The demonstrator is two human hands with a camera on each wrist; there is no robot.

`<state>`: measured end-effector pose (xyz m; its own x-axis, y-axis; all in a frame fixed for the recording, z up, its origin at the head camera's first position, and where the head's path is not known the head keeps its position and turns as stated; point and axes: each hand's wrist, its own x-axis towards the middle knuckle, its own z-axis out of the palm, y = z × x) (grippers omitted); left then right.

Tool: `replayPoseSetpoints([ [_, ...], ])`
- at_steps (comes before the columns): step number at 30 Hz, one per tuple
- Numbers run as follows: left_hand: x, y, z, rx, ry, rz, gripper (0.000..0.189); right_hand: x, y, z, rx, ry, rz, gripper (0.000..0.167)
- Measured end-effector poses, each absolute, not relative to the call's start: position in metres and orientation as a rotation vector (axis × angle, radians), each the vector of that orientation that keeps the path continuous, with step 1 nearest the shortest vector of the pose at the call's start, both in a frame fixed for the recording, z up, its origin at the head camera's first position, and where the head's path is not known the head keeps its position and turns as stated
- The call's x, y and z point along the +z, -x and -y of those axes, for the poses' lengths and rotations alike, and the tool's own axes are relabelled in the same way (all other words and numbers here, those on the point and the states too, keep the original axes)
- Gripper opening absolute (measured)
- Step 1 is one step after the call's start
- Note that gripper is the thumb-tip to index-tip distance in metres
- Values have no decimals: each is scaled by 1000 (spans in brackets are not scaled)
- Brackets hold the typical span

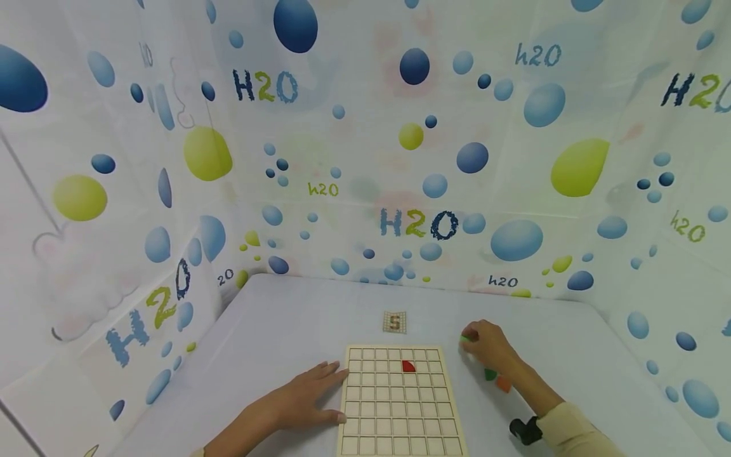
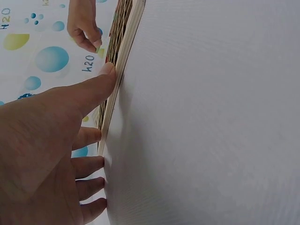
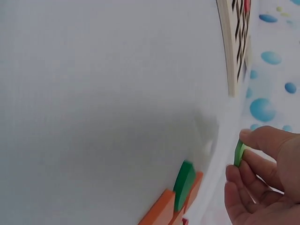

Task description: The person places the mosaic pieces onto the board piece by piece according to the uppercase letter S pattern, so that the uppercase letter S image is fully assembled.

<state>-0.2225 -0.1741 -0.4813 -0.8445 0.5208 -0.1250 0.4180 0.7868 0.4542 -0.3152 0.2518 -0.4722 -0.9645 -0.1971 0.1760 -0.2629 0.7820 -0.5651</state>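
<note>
Light green piece (image 3: pixel 239 153) being pinched between thumb and fingers of right hand (image 1: pixel 490 348), right of wooden grid board (image 1: pixel 398 409). Board's left edge being touched by left hand (image 1: pixel 302 397), fingers spread, nothing being gripped. Red piece (image 1: pixel 408 366) being held by board near far end. Dark green piece (image 3: pixel 184 185) being touched by orange pieces (image 3: pixel 159 208), perhaps leaning, partly cut off in right wrist view.

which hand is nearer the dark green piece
Right. The right hand, pinching a light green piece, is just beyond the dark green piece; the left hand is across the board, touching its left edge.
</note>
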Motion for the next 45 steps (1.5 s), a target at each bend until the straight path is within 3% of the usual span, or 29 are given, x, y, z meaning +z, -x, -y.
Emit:
replayPoseSetpoints([
  [9, -481, 222, 174, 605, -741, -2726, 87, -471, 302, -203, 971, -439, 2887, 10],
  [21, -483, 224, 174, 606, -721, -2735, 87, -468, 291, -151, 942, -852, 2875, 15],
  [45, -482, 223, 173, 586, -737, -2751, 87, -480, 292, -133, 783, -1129, 2867, 4],
])
